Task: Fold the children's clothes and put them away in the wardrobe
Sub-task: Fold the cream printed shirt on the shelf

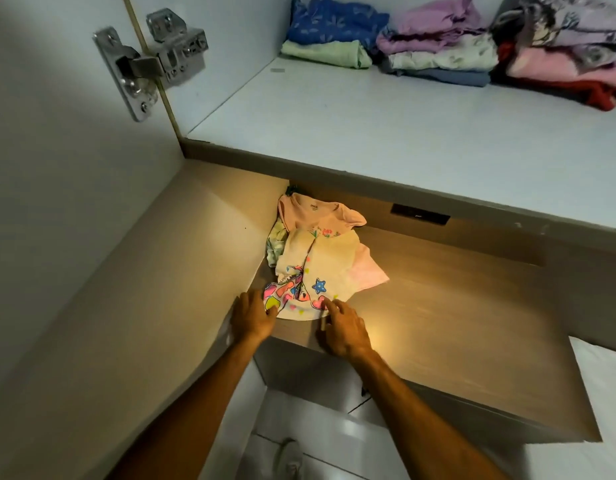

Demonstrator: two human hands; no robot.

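Note:
A cream children's top (317,268) with a blue star and bright hearts lies on the lit lower wardrobe shelf (455,306), near its left corner. Under it sits a pink shirt (313,211) and a pale green garment (277,242) against the side wall. My left hand (252,315) rests at the top's near left edge, fingers touching the fabric. My right hand (344,329) touches the near right edge with fingers spread. Neither hand has closed around the cloth.
The white upper shelf (386,123) carries folded stacks at the back: blue and green (334,32), purple and grey (438,46), pink and red (562,57). A metal door hinge (150,60) sits upper left. Tiled floor (317,441) shows below.

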